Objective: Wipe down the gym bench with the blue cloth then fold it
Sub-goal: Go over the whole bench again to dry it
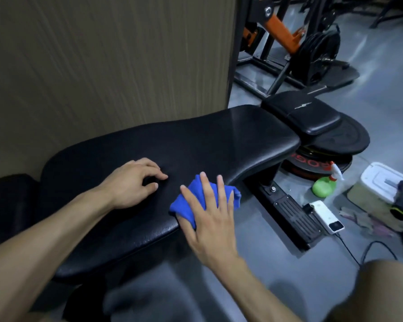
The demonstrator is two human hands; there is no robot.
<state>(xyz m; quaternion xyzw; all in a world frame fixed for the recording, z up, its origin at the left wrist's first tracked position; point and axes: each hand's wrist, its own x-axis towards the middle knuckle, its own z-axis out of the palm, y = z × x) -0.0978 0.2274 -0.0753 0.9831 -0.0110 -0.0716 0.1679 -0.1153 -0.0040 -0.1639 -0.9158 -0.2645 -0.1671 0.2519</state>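
Observation:
The black padded gym bench (196, 140) runs from lower left to upper right, along a brown wall. A bunched blue cloth (191, 203) lies on the bench's near edge. My right hand (209, 212) presses flat on the cloth with its fingers spread and the thumb under the cloth's left side. My left hand (133, 182) rests on the pad just left of the cloth, fingers curled with the tips touching the surface, holding nothing.
A second black pad (312, 117) sits past the bench's far end above stacked weight plates (319, 168). On the floor to the right are a green spray bottle (323, 185), a white device with a cable (326, 216) and a white box (379, 184). An orange-and-black machine (289, 38) stands behind.

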